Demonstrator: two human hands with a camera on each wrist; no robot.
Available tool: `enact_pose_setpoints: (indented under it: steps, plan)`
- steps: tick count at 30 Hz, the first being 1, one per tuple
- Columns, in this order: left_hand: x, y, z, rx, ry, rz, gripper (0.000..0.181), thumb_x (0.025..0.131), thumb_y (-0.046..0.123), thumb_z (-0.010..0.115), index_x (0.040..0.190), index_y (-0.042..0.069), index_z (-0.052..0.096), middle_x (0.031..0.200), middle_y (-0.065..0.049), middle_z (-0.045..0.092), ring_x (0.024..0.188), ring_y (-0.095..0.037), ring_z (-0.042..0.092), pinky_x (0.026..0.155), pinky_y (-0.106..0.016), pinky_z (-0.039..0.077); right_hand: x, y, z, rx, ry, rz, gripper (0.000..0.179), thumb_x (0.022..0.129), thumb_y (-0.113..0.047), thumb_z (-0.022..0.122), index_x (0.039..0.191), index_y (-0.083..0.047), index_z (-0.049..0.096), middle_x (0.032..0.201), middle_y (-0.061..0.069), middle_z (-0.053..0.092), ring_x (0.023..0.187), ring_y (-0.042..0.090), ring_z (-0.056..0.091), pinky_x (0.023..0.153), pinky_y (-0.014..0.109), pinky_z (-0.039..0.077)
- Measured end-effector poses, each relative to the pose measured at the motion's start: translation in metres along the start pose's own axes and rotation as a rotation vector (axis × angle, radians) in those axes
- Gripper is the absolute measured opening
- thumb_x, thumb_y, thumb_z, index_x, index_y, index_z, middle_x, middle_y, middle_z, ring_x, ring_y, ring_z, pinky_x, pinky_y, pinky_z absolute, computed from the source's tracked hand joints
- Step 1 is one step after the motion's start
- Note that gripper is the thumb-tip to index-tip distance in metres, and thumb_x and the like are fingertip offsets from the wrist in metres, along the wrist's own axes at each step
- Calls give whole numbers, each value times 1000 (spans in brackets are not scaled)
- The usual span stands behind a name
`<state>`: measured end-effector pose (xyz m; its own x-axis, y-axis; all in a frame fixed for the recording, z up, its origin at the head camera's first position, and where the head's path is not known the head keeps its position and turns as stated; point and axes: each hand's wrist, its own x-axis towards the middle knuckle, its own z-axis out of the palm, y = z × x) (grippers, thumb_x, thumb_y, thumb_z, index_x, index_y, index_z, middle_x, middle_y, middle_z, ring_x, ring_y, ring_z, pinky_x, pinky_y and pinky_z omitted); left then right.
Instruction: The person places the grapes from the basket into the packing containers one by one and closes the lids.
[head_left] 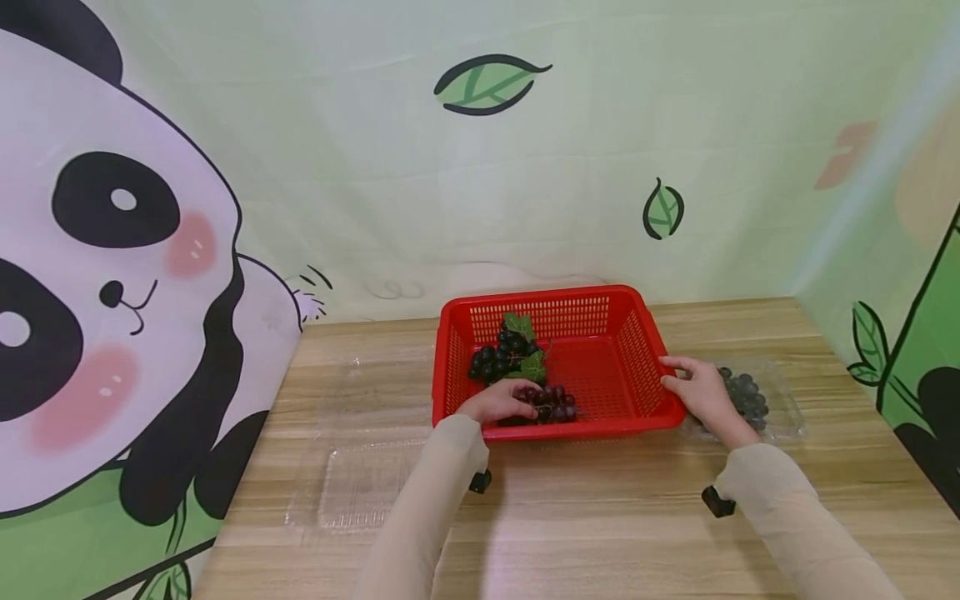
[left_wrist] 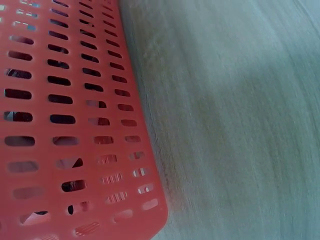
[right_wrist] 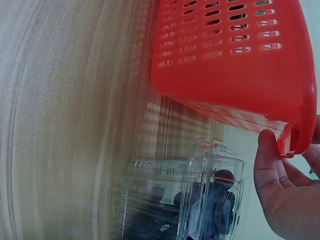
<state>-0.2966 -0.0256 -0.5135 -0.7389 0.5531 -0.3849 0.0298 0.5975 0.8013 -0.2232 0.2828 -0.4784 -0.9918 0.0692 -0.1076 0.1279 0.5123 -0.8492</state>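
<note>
A red plastic basket (head_left: pixel 532 432) with slotted walls stands on the table. Inside, on its left side, lie a black bunch of grapes (head_left: pixel 491 364) with green leaves and, nearer the front, a dark red bunch of grapes (head_left: pixel 558 402). My left hand (head_left: pixel 495 402) reaches over the front left rim, fingers and thumb around part of the red bunch; in the left wrist view the basket wall (left_wrist: pixel 75 130) hides this hand. With thumb and fingers, my right hand (head_left: pixel 703 393) pinches the basket's right rim, also plain in the right wrist view (right_wrist: pixel 290 195).
Right of the basket, partly behind my right hand, a clear plastic box (head_left: pixel 787 408) holds dark grapes (head_left: pixel 746 396). A clear plastic container (head_left: pixel 367 487) lies at the left on the wooden table (head_left: pixel 600 517). A printed cloth wall (head_left: pixel 360 167) rises behind.
</note>
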Motion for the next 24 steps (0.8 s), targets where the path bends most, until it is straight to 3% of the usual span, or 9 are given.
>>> enact_pose_setpoints:
  steps: [11,24]
  plan:
    - [-4,6,-2,-79,24,52,35,81,16,62,116,15,55,112,-5,57,100,-17,51,97,-38,37,0,-1,0,15,-7,25,44,89,-9,48,130,1,40,114,32,49,83,25,61,63,29,53]
    - [-5,7,-5,-218,81,42,37,81,20,63,117,21,54,116,-3,56,103,-19,50,96,-40,39,1,-1,0,4,-4,27,43,88,-9,49,130,1,41,113,32,50,81,23,61,62,28,52]
